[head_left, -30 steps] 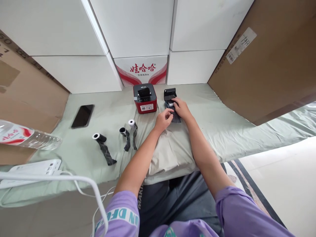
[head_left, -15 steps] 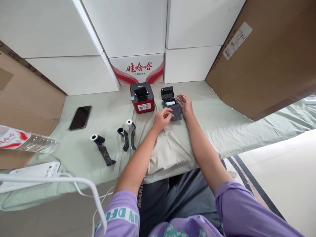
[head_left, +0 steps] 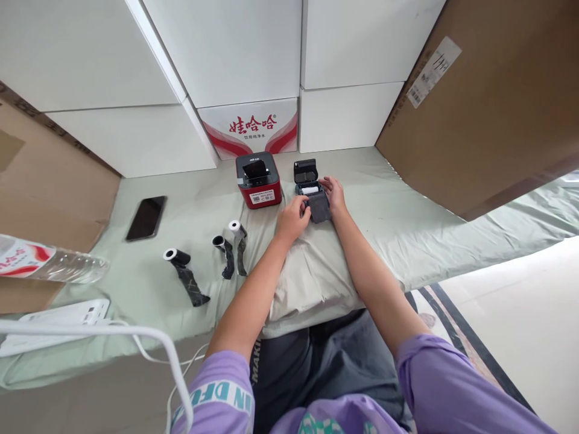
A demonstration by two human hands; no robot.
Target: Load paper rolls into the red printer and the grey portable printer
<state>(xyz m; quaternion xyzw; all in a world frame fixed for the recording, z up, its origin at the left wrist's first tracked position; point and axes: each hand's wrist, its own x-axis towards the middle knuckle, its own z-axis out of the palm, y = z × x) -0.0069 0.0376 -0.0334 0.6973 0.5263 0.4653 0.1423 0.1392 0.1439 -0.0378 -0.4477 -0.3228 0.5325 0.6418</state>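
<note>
The small black printer (head_left: 312, 194), lid up, is clasped at its sides by the left hand (head_left: 293, 218) and right hand (head_left: 335, 191), apparently touching. It sits beside the red printer (head_left: 257, 187) on the cloth-covered tabletop (head_left: 407, 223). Light, rigid plastic is judged; its body sides suit holding, not the hinged lid.

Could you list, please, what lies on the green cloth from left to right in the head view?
Water bottle → black phone → three paper rolls → red printer → left hand → small black printer → right hand.
</note>
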